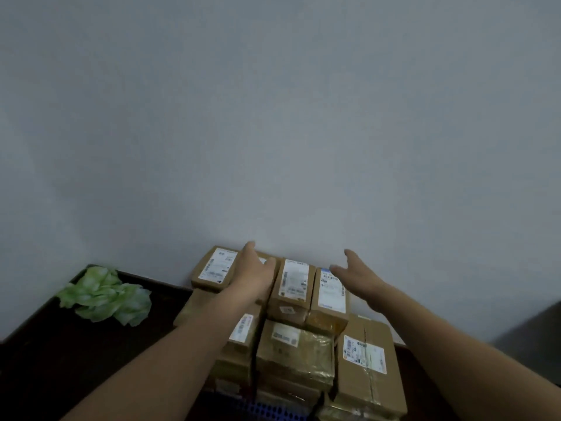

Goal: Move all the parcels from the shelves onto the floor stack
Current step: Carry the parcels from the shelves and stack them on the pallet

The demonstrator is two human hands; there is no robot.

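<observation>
Floor stack (297,354) well built
Left hand (255,276) flat on the top row (293,284), right hand (356,279) spread, empty; shelves out of view, remainder unknown.

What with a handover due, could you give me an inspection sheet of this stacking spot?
Surface: dark floor, partly covered by the stack.
Job's things: taped, labelled cardboard parcels, stacked in layers against the wall.
Clutter: crumpled green plastic on the floor, left of the stack.
Hands: left hand open, flat on the top row; right hand open, fingers spread over the rightmost top parcel, contact unclear.
Cables: nothing seen.
Surroundings: plain grey wall; blue slatted thing at the stack's base.
</observation>
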